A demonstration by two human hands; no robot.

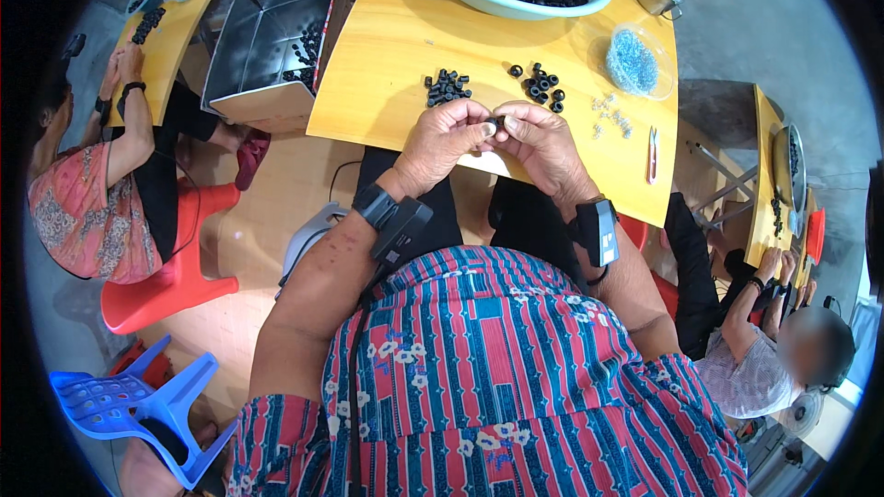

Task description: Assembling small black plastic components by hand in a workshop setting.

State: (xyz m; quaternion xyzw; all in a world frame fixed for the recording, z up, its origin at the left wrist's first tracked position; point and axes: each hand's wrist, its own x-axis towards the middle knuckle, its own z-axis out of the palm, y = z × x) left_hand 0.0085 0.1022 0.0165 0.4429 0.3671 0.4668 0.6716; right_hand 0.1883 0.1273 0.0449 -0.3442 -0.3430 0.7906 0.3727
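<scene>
Small black ring (498,122), pinched between fingers of left hand (446,138) and right hand (543,140), smooth wooden table (387,55)

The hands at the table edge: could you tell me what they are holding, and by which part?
The left hand and right hand pinch one small black ring between their fingertips; which part of it cannot be told.

No printed labels, signs or lit screens seen. One package: clear plastic bag (633,63) of small pale-blue pieces, rounded, lying near right edge of yellow table (387,55), just below the far-right corner. Bag mouth state not discernible.
</scene>
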